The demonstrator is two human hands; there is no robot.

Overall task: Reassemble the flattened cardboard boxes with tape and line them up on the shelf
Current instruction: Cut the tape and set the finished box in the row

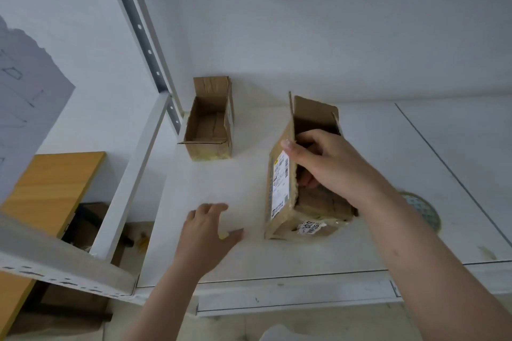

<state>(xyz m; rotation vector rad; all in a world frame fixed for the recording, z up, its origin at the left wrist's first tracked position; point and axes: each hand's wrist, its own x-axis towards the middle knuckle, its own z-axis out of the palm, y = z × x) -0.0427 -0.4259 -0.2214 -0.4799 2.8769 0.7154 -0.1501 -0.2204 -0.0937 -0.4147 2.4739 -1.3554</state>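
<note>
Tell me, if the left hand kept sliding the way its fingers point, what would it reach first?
Probably the open cardboard box at the back of the shelf. The left hand points up and away over bare white shelf; depth is hard to judge.

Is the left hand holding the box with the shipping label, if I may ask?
No, the left hand hovers open beside it; the right hand grips the labelled box.

Light: even, diffuse, moderately bright; source not visible.
Shadows: faint, soft.
Glare: none.
Focus: slightly soft overall.
Edges: wide-angle bending of straight lines.
</note>
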